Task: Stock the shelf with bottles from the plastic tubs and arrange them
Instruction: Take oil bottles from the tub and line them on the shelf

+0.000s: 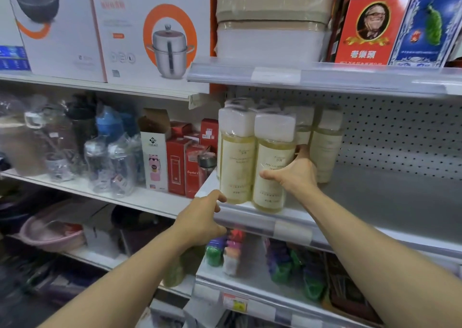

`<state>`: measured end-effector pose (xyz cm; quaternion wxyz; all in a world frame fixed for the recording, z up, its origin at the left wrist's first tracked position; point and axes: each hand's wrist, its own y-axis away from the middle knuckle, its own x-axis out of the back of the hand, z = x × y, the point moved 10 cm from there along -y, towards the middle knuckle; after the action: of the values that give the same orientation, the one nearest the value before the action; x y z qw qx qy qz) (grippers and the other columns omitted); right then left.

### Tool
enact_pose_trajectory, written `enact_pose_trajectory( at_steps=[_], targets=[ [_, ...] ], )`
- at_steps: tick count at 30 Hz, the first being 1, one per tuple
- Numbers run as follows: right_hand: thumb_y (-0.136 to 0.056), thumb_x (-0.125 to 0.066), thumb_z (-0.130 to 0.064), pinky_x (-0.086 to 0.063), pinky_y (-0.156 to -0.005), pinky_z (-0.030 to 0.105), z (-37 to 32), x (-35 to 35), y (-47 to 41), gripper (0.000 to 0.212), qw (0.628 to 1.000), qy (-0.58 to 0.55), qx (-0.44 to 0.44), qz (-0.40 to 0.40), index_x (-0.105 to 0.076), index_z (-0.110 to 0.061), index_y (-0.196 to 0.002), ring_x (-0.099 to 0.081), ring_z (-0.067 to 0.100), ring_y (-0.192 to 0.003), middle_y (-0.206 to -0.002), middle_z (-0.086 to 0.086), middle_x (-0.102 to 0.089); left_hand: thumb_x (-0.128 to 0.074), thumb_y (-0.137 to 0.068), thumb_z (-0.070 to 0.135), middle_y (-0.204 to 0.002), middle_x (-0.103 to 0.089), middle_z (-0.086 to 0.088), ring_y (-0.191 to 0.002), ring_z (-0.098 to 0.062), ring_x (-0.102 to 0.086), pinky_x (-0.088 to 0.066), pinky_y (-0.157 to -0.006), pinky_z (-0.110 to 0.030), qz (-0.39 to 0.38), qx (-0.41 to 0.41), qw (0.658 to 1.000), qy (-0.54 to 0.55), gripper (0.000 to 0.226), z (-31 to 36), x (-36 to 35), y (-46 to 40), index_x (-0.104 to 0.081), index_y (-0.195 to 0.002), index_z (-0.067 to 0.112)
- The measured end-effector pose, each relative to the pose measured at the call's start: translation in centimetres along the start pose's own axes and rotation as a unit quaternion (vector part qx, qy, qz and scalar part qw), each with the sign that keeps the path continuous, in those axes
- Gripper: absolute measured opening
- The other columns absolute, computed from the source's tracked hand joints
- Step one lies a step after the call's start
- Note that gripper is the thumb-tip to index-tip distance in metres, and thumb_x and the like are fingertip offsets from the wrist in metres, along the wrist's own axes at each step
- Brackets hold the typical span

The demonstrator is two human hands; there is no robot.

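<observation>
Four pale-yellow bottles visible, white caps, standing upright at left end of grey shelf (375, 202). Front pair side by side at shelf edge: left front bottle (236, 157), right front bottle (273, 167). Back bottle (326, 147) just behind, another partly hidden. Right hand (297, 175) wrapped round right front bottle, thumb across label, fingers hidden behind. Left hand (202, 220) loosely curled, holding nothing, fingertips near base of left front bottle; contact unclear. Red boxes (180, 162) on neighbouring shelf to left.
</observation>
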<state>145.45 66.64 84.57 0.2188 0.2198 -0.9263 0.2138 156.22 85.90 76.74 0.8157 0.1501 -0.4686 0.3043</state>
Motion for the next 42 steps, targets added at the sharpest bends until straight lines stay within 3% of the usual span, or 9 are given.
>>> enact_pose_trajectory(
  at_steps=[10, 15, 19, 25, 33, 39, 42],
  targets=[
    [-0.051, -0.091, -0.034, -0.052, -0.083, 0.037, 0.2, -0.5, 0.3, 0.088, 1.000, 0.016, 0.004, 0.011, -0.038, -0.014, -0.119, -0.059, 0.027, -0.108, -0.117, 0.006, -0.061, -0.075, -0.078, 0.023, -0.115, -0.057, 0.007, -0.103, -0.013, -0.056, -0.051, -0.092, -0.038, -0.009, 0.005, 1.000, -0.002, 0.054, -0.8, -0.7, -0.6, -0.046, -0.123, 0.030],
    [-0.057, -0.090, -0.025, -0.046, -0.080, 0.028, 0.4, -0.7, 0.7, 0.088, 1.000, 0.004, -0.007, -0.009, -0.036, -0.011, -0.125, -0.057, 0.026, -0.112, -0.123, 0.008, -0.058, -0.075, -0.078, 0.023, -0.115, -0.058, 0.007, -0.103, -0.013, -0.056, -0.052, -0.092, -0.037, -0.013, 0.004, 1.000, -0.002, 0.051, -0.8, -0.8, -0.6, -0.047, -0.120, 0.031],
    [-0.061, -0.086, -0.010, -0.045, -0.097, 0.037, 1.0, -1.2, 2.1, 0.096, 0.998, 0.034, -0.009, -0.048, -0.028, -0.013, -0.138, -0.049, 0.026, -0.124, -0.133, 0.008, -0.050, -0.076, -0.078, 0.022, -0.115, -0.059, 0.007, -0.103, -0.013, -0.056, -0.052, -0.092, -0.038, -0.017, 0.000, 1.000, -0.006, 0.050, -0.9, -1.0, -0.1, -0.047, -0.118, 0.031],
    [-0.070, -0.080, -0.010, -0.026, -0.112, 0.037, 0.7, -0.2, 6.6, 0.103, 0.992, 0.107, 0.025, -0.059, -0.013, -0.016, -0.148, -0.022, 0.021, -0.140, -0.153, 0.004, -0.022, -0.074, -0.078, 0.021, -0.115, -0.060, 0.005, -0.103, -0.016, -0.057, -0.052, -0.091, -0.040, -0.034, -0.014, 0.999, -0.013, 0.053, -1.1, -1.7, 1.4, -0.047, -0.123, 0.027],
    [-0.072, -0.078, -0.021, -0.033, -0.108, 0.032, 2.5, -2.3, 14.2, 0.090, 0.978, 0.174, 0.055, -0.098, -0.025, -0.020, -0.145, -0.030, 0.018, -0.134, -0.144, 0.000, -0.032, -0.074, -0.074, 0.021, -0.101, -0.058, 0.007, -0.095, -0.017, -0.059, -0.053, -0.086, -0.038, -0.052, -0.018, 0.998, -0.013, 0.051, -2.6, -4.5, 4.4, -0.051, -0.119, 0.024],
    [-0.068, -0.076, -0.023, -0.034, -0.104, 0.031, 6.5, -6.0, 18.1, 0.083, 0.964, 0.195, 0.044, -0.176, -0.033, -0.018, -0.139, -0.034, 0.024, -0.130, -0.138, 0.004, -0.038, -0.076, -0.074, 0.026, -0.107, -0.062, 0.000, -0.095, -0.022, -0.061, -0.053, -0.086, -0.040, -0.081, 0.022, 0.996, -0.007, 0.055, -5.8, -7.9, 6.6, -0.048, -0.121, 0.026],
    [-0.072, -0.078, -0.026, -0.032, -0.105, 0.030, 9.2, -7.8, 19.4, 0.087, 0.953, 0.210, 0.022, -0.218, -0.028, -0.016, -0.143, -0.032, 0.023, -0.130, -0.140, 0.005, -0.035, -0.075, -0.075, 0.026, -0.113, -0.061, 0.001, -0.099, -0.021, -0.060, -0.052, -0.087, -0.037, -0.091, 0.049, 0.995, -0.003, 0.056, -7.5, -9.7, 7.8, -0.047, -0.124, 0.025]
  ],
)
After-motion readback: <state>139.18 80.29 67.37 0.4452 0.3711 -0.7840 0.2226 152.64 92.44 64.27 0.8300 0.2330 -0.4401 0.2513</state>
